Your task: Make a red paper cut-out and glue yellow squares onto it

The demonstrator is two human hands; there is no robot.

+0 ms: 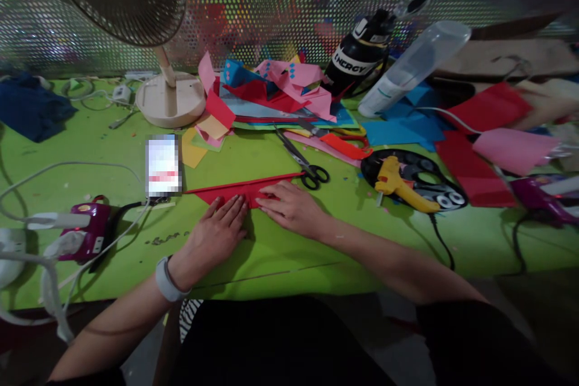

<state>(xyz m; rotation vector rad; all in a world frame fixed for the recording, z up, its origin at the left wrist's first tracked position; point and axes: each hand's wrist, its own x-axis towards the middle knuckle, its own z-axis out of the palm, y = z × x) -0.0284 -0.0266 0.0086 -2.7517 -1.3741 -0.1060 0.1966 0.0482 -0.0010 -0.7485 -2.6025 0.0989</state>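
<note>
A sheet of folded red paper [212,194] lies on the green table, its long straight edge away from me and its shape like a wide triangle. My left hand [221,226] rests flat on its near side, fingers stretched out and pressing down. From the right, my right hand [296,208] grips the paper with bent fingers close to the left fingertips; the thumb is mostly hidden. Just beyond the paper's right tip lies a pair of black scissors [312,175]. A lit phone [163,164] is near the left tip.
A fan [169,99] stands behind the phone. Coloured paper pieces [280,87] are piled at the back, beside a black bottle [353,63] and a clear bottle [411,69]. Rightward, a yellow glue gun [402,184] lies on a dark mat. Purple power strip [88,232] and cables occupy the left.
</note>
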